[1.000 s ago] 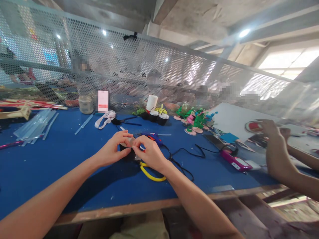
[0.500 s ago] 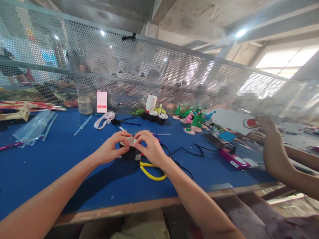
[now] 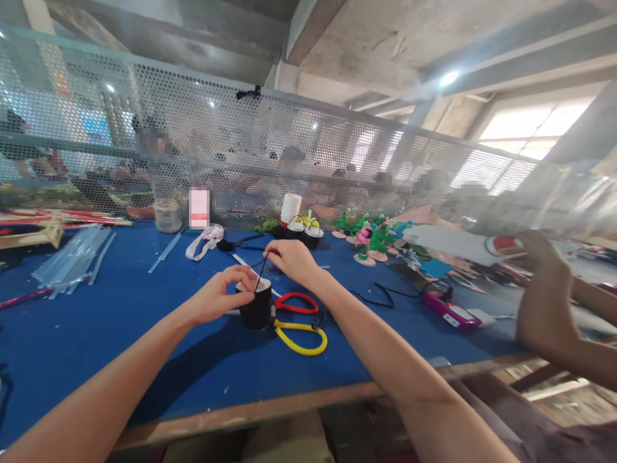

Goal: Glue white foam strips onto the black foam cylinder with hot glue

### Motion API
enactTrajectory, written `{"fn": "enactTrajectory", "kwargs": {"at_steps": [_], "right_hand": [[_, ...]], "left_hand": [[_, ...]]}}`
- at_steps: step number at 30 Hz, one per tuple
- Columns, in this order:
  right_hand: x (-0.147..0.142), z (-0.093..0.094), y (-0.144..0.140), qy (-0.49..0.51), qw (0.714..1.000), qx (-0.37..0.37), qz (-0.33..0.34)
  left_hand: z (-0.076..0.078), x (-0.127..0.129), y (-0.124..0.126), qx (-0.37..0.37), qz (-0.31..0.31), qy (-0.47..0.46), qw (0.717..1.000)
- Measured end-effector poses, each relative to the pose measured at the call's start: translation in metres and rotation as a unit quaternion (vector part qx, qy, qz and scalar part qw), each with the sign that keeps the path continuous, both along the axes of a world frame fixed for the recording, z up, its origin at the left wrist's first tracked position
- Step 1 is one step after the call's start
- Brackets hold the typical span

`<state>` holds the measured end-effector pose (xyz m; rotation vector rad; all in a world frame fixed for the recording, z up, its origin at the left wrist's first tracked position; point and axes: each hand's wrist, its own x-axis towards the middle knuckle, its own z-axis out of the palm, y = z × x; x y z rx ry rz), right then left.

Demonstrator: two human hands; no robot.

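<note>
Your right hand (image 3: 294,262) has moved up and away from the rim of the black cup (image 3: 255,314), where half a second ago its fingers were close to those of your left hand (image 3: 219,299). You now have its thumb and fingertips pinched together on a thin black strand (image 3: 261,273), which slants down from them to the cup's mouth; whether the lower end is fixed to the cup, you cannot tell from this view. Your left thumb and fingers pinch the near left side of the rim, and the cup stands upright on the blue tabletop (image 3: 193,373) in front of you, its pale inside partly showing.

Just right of the cup lie scissors (image 3: 308,351) with one red and one yellow handle loop (the red one shows more fully than it did before). Behind your right hand stand two small black buckets (image 3: 312,240) with thin handles, beside a white stack of cups (image 3: 291,208). To their right sit green and pink figures (image 3: 378,241) on round bases. Farther right, a co-worker's hand (image 3: 544,257) holds a round red-and-white item (image 3: 504,245), near a magenta device (image 3: 448,312) on your table.
</note>
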<state>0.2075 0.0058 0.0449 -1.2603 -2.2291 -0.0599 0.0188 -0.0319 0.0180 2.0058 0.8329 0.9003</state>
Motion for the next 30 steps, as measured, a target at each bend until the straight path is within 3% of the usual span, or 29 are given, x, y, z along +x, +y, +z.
{"fn": "enactTrajectory", "kwargs": {"at_steps": [5,9,11,13,15,18,21,25,30], "right_hand": [[-0.047,0.008,0.024,0.139,0.988,-0.002,0.073],[-0.06,0.008,0.03,0.052,0.979,-0.113,0.159],[-0.047,0.009,0.032,0.009,0.985,-0.133,0.106],[-0.021,0.008,0.035,0.013,0.993,-0.112,-0.023],[0.01,0.004,0.036,0.005,0.982,-0.117,-0.148],[0.048,-0.013,0.034,-0.008,0.964,-0.145,-0.222],[0.064,-0.038,0.029,-0.007,0.954,-0.189,-0.234],[0.059,-0.061,0.027,0.04,0.949,-0.208,-0.233],[0.054,-0.055,0.021,0.154,0.947,-0.171,-0.224]], "left_hand": [[0.0,0.001,-0.002,-0.062,-0.046,-0.039,0.996],[-0.002,0.002,-0.002,-0.107,-0.036,-0.046,0.993],[-0.002,0.003,-0.002,-0.094,-0.029,-0.045,0.994],[-0.002,0.003,-0.002,-0.076,-0.027,-0.045,0.996],[-0.003,0.002,0.0,-0.057,-0.019,-0.039,0.997],[-0.005,0.0,0.004,-0.019,0.016,-0.025,0.999],[-0.008,-0.001,0.009,0.013,0.053,-0.009,0.998],[-0.011,-0.002,0.012,0.023,0.071,-0.003,0.997],[-0.012,-0.003,0.015,0.021,0.089,-0.012,0.996]]}}
